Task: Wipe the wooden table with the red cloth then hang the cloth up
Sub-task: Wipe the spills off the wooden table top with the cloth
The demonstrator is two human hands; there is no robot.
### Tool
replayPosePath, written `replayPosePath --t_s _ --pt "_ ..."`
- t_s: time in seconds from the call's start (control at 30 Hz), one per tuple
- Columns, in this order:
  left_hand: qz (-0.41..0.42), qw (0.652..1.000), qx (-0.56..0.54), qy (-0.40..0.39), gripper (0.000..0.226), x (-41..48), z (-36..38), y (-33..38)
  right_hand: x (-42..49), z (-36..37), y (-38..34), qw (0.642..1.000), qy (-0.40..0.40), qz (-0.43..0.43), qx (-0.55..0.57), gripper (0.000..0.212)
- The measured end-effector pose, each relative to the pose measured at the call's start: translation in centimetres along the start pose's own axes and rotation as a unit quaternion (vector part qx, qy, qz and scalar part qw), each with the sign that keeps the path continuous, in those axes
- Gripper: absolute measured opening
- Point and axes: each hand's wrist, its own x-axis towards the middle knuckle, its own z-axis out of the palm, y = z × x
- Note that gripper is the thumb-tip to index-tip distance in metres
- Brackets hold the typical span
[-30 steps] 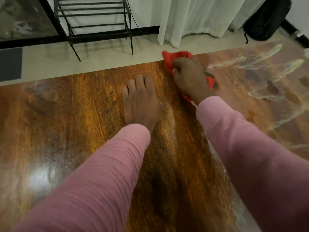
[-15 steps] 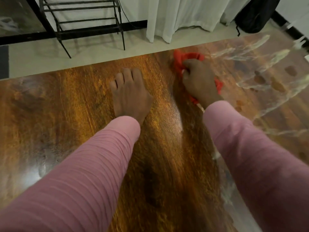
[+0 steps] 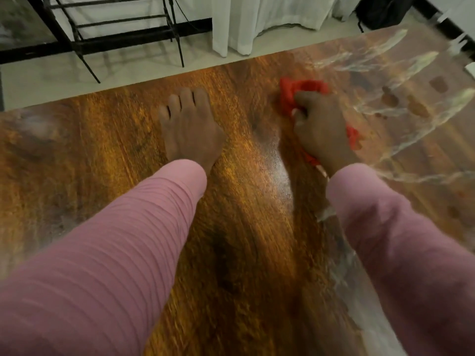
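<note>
The red cloth (image 3: 303,88) lay bunched on the wooden table (image 3: 102,155) in the upper right of the frame, close to the table's far edge. It was crumpled, bright red, and mostly covered. The right hand (image 3: 321,127) gripped it with curled fingers, and red folds showed above the knuckles and beside the wrist. The left hand (image 3: 190,127) rested flat on the wood at upper centre, fingers straight and close together. Both arms wore pink sleeves (image 3: 108,253). Pale streaks (image 3: 385,73) crossed the tabletop at the right, perhaps wetness or glare; blur hid which. Beyond the table's edge were a pale floor (image 3: 51,80), a black metal rack (image 3: 120,34) at upper left, a white curtain (image 3: 257,21), and a black bag (image 3: 383,9) at upper right.
</note>
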Motion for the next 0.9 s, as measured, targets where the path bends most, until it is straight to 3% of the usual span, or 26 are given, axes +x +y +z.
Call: replayPosePath --t_s 0.1,0.2,0.33,0.43,0.57,0.7,0.77,0.9 --pt "0.009 1.000 0.004 0.003 0.028 0.0 -0.1 0.2 -4.5 1.1 -3.0 0.994 -0.019 -0.106 0.022 0.024" --pt "0.025 1.000 0.016 -0.003 0.028 -0.7 -0.6 0.4 -6.3 0.6 -2.7 0.989 -0.040 -0.141 0.012 0.032" --pt "0.040 0.999 -0.026 -0.012 0.030 -5.6 -2.2 2.7 -3.8 -1.9 1.7 1.000 -0.001 -0.008 -0.005 0.031" --pt "0.036 0.995 -0.075 -0.056 0.030 -9.6 -3.2 5.7 -4.0 -2.2 1.6 1.000 0.002 0.010 -0.017 0.021" --pt "0.013 0.992 -0.113 -0.051 0.026 -11.0 -3.3 7.6 -8.7 -1.1 -1.0 0.997 -0.013 -0.075 0.011 0.032" --pt "-0.004 0.987 -0.154 -0.039 0.037 -10.8 -3.4 7.5 -11.2 -1.8 0.3 0.985 -0.059 -0.161 0.010 0.033" --pt "0.015 0.990 -0.129 -0.053 0.040 -11.0 -3.4 7.3 -9.8 -2.8 2.8 0.992 -0.051 -0.115 -0.021 0.033" --pt "0.044 0.994 -0.060 -0.075 0.024 -11.1 -3.2 7.6 -7.4 -4.9 6.5 0.999 0.007 0.026 -0.031 0.026"
